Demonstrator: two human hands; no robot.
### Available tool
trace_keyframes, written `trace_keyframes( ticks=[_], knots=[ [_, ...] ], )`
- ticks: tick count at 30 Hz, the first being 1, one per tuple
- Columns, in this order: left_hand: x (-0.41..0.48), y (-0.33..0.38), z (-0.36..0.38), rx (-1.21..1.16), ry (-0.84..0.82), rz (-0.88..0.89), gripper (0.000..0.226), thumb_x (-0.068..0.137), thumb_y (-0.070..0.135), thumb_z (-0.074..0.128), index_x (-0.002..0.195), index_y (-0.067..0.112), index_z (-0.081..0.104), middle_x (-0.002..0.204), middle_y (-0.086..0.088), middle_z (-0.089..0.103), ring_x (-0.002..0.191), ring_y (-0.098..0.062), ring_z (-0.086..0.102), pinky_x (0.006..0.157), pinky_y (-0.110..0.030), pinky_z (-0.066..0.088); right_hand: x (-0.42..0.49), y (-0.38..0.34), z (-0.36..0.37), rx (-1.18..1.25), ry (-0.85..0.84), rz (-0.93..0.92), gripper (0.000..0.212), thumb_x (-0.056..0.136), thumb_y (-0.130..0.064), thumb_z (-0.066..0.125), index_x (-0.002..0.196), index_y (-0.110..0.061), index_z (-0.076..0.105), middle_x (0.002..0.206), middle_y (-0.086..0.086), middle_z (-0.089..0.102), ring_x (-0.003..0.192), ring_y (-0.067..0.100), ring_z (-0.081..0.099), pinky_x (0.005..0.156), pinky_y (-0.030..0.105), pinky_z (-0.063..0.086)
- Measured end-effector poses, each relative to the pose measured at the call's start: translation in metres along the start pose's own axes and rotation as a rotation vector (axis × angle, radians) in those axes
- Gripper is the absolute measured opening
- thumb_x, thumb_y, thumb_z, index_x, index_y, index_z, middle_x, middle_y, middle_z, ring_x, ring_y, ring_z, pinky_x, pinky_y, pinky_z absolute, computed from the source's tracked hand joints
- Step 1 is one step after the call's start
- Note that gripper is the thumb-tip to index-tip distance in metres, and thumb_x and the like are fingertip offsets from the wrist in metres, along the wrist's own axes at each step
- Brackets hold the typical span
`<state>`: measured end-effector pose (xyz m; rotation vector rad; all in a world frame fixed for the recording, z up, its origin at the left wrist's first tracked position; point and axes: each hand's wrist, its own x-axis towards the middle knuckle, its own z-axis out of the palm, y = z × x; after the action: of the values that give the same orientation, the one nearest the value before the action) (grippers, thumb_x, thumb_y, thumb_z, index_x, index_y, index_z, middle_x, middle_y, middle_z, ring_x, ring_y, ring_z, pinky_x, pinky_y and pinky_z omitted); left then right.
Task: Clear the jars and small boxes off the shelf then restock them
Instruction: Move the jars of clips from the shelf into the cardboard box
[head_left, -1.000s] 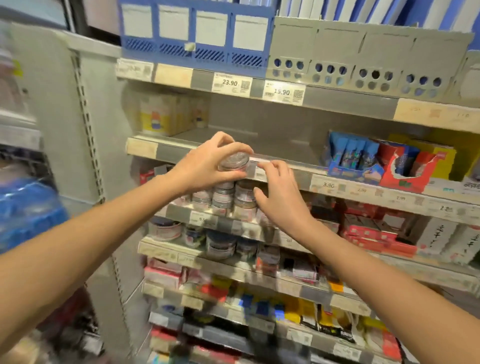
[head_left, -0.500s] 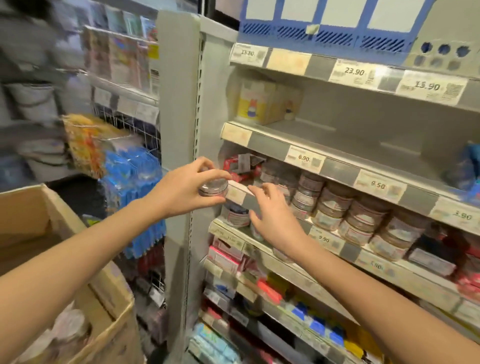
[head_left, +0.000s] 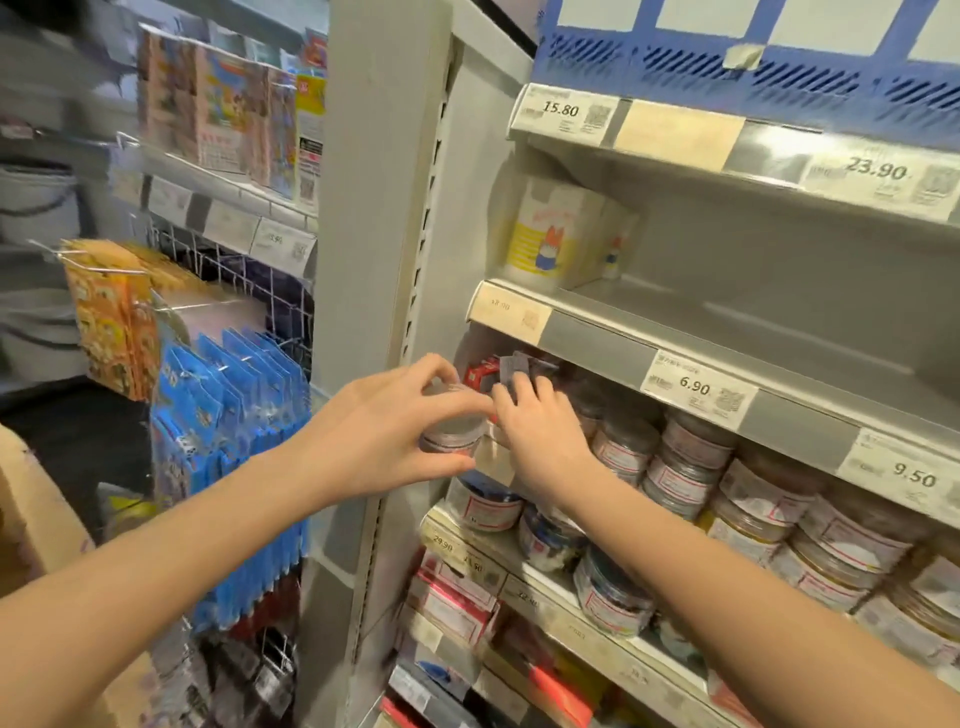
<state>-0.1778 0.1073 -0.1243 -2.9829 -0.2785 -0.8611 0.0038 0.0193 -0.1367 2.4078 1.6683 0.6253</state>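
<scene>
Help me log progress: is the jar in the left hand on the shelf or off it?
Off. The left hand grips the jar in the air, in front of the shelf's left end, resting on nothing.

The left hand (head_left: 384, 431) and right hand (head_left: 540, 441) are bare; back from the fingers (head_left: 434, 366), both forearms (head_left: 182, 561) are bare as well, smooth and slim.

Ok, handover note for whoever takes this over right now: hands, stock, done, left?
Left hand: grips a small jar just off the shelf's left end.
Right hand: at the shelf edge beside it, near the red box; grip unclear.
Rows of jars sit below the 6.90 tag.
Done: seemingly just this jar off. Left: remaining jars, boxes, then restocking.
</scene>
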Motion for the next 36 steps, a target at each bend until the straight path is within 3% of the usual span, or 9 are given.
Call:
trace_keyframes(
  ticks=[4, 9, 12, 17, 20, 24, 28, 31, 36],
  knots=[
    [0.012, -0.003, 0.012, 0.018, 0.026, 0.077, 0.047, 0.081, 0.064, 0.043, 0.124, 0.045, 0.048, 0.112, 0.001, 0.052, 0.078, -0.012, 0.058, 0.060, -0.022, 0.040, 0.033, 0.006, 0.006, 0.099, -0.080, 0.087, 0.042, 0.094, -0.023, 0.053, 0.132, -0.012, 0.036, 0.124, 0.011, 0.052, 0.114, 0.033, 0.055, 0.081, 0.040, 0.047],
    [0.018, -0.011, 0.029, 0.015, 0.015, 0.094, 0.047, 0.081, 0.064, 0.044, 0.123, 0.043, 0.051, 0.109, 0.001, 0.053, 0.079, -0.014, 0.059, 0.057, -0.026, 0.047, 0.052, 0.005, 0.019, 0.153, -0.153, 0.023, 0.029, 0.098, -0.020, 0.046, 0.125, -0.012, 0.040, 0.114, 0.013, 0.058, 0.104, 0.035, 0.061, 0.068, 0.039, 0.043],
    [0.019, -0.014, 0.034, 0.021, 0.012, 0.108, 0.047, 0.082, 0.064, 0.044, 0.123, 0.042, 0.052, 0.108, 0.001, 0.054, 0.078, -0.014, 0.060, 0.057, -0.026, 0.047, 0.059, 0.007, 0.020, 0.201, -0.214, -0.024, 0.037, 0.098, -0.024, 0.044, 0.133, -0.013, 0.037, 0.125, 0.015, 0.055, 0.112, 0.035, 0.056, 0.077, 0.039, 0.042],
    [0.020, -0.015, 0.036, 0.015, 0.021, 0.098, 0.047, 0.081, 0.065, 0.046, 0.122, 0.042, 0.050, 0.110, 0.002, 0.053, 0.079, -0.013, 0.058, 0.061, -0.025, 0.044, 0.065, 0.013, 0.031, 0.284, -0.249, 0.007, 0.049, 0.098, -0.030, 0.042, 0.146, -0.024, 0.032, 0.146, 0.007, 0.043, 0.132, 0.031, 0.041, 0.107, 0.046, 0.034],
    [0.017, -0.013, 0.035, 0.059, 0.048, 0.108, 0.048, 0.081, 0.065, 0.047, 0.122, 0.040, 0.054, 0.108, 0.000, 0.054, 0.072, -0.011, 0.055, 0.060, -0.021, 0.038, 0.070, 0.011, 0.032, 0.207, -0.230, 0.025, 0.048, 0.095, -0.030, 0.046, 0.142, -0.026, 0.036, 0.142, 0.012, 0.042, 0.131, 0.036, 0.039, 0.103, 0.053, 0.035],
    [0.010, -0.008, 0.028, 0.073, 0.038, 0.082, 0.051, 0.082, 0.066, 0.045, 0.124, 0.040, 0.055, 0.108, 0.002, 0.054, 0.073, -0.003, 0.038, 0.061, -0.020, 0.035, 0.062, 0.006, 0.024, 0.054, -0.171, 0.018, 0.035, 0.095, -0.018, 0.044, 0.129, -0.022, 0.045, 0.129, 0.014, 0.047, 0.118, 0.038, 0.046, 0.094, 0.048, 0.040],
    [0.002, -0.001, 0.011, 0.088, -0.015, 0.003, 0.051, 0.082, 0.067, 0.045, 0.126, 0.043, 0.052, 0.110, 0.006, 0.049, 0.076, -0.003, 0.040, 0.065, -0.021, 0.034, 0.036, 0.004, 0.001, 0.016, -0.034, -0.029, 0.031, 0.093, -0.017, 0.052, 0.124, -0.014, 0.049, 0.125, 0.014, 0.044, 0.111, 0.036, 0.051, 0.083, 0.041, 0.043],
    [-0.006, 0.007, -0.003, 0.120, -0.040, -0.064, 0.052, 0.081, 0.071, 0.041, 0.126, 0.046, 0.049, 0.112, 0.005, 0.049, 0.077, -0.006, 0.046, 0.062, -0.024, 0.036, 0.012, -0.006, -0.018, 0.004, 0.106, -0.078, 0.037, 0.089, -0.016, 0.058, 0.125, -0.015, 0.048, 0.129, 0.015, 0.038, 0.114, 0.035, 0.044, 0.089, 0.042, 0.039],
    [-0.053, 0.022, -0.023, 0.141, -0.086, -0.193, 0.052, 0.080, 0.071, 0.045, 0.125, 0.045, 0.050, 0.112, 0.000, 0.053, 0.077, -0.019, 0.057, 0.065, -0.030, 0.043, -0.046, -0.032, -0.040, 0.394, 0.089, -0.112, 0.040, 0.085, -0.021, 0.063, 0.123, -0.019, 0.049, 0.127, 0.012, 0.038, 0.112, 0.034, 0.040, 0.092, 0.042, 0.037]
  ],
)
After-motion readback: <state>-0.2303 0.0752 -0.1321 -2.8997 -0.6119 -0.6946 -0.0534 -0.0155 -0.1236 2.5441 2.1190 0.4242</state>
